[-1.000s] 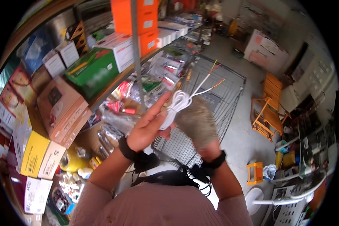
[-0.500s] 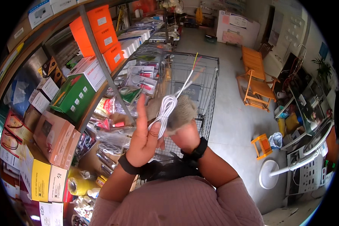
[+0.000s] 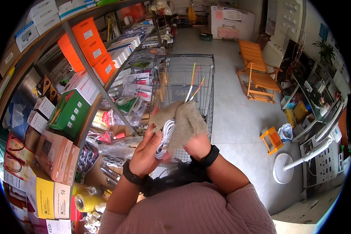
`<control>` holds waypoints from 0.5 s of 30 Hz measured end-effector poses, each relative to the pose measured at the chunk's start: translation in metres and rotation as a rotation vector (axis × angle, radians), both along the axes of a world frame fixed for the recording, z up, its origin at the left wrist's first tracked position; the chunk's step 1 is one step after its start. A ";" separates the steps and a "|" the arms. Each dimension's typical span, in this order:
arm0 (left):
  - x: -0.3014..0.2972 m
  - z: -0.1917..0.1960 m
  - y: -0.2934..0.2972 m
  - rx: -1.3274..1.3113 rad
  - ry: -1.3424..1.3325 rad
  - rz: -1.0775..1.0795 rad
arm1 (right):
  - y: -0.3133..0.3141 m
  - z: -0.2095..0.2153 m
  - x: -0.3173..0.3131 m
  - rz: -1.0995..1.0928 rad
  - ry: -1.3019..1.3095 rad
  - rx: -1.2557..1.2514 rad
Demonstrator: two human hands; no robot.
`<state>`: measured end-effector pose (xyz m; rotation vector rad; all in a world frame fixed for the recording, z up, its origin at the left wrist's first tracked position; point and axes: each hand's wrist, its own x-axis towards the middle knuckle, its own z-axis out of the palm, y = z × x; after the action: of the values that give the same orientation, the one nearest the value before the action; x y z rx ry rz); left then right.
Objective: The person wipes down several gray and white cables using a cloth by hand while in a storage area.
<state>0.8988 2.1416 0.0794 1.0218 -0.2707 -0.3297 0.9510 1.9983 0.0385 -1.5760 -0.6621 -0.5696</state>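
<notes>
A bundled white cable [image 3: 166, 137] rests in my left hand [image 3: 143, 155], the thumb pressed along its coil. Bared yellow and red wire ends [image 3: 194, 73] poke up beyond the cloth. My right hand [image 3: 199, 146] grips a brownish-grey cloth [image 3: 188, 119], which is spread behind and beside the coil and hides part of the cable. Some fingers of both hands are out of sight behind the cloth or blurred. A dark band sits on each wrist.
A wire shopping cart [image 3: 212, 78] stands right ahead under my hands. To the left runs a shelf with orange boxes [image 3: 93, 54], a green box [image 3: 69, 115] and packaged goods. On the right are a wooden rocking chair [image 3: 257, 58], an orange stool [image 3: 274, 144] and a white fan [image 3: 283, 167].
The cloth has spread out and covers more of the cable's upper length. My left fingers have closed in from a raised position. The coil has moved slightly lower and left.
</notes>
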 end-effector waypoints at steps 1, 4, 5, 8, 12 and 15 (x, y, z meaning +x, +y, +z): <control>-0.001 0.000 0.001 -0.017 0.045 -0.031 | -0.004 0.000 0.001 0.010 0.045 0.049; -0.004 0.006 0.001 0.037 -0.010 -0.062 | -0.019 0.021 0.007 0.536 0.449 0.864; -0.006 0.008 0.001 0.040 -0.005 -0.046 | -0.025 0.022 0.015 0.532 0.416 0.856; -0.009 0.004 0.005 0.054 -0.002 0.035 | -0.067 0.021 0.032 0.526 0.343 0.907; -0.006 0.007 0.006 0.107 -0.124 0.224 | -0.096 0.018 0.032 0.722 0.419 1.157; -0.007 0.018 0.000 0.093 -0.127 0.313 | -0.094 0.015 0.019 0.707 0.452 1.117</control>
<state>0.8916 2.1411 0.0970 1.1598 -0.2067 0.0068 0.9701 1.9044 0.0535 -0.3311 -0.3783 0.0134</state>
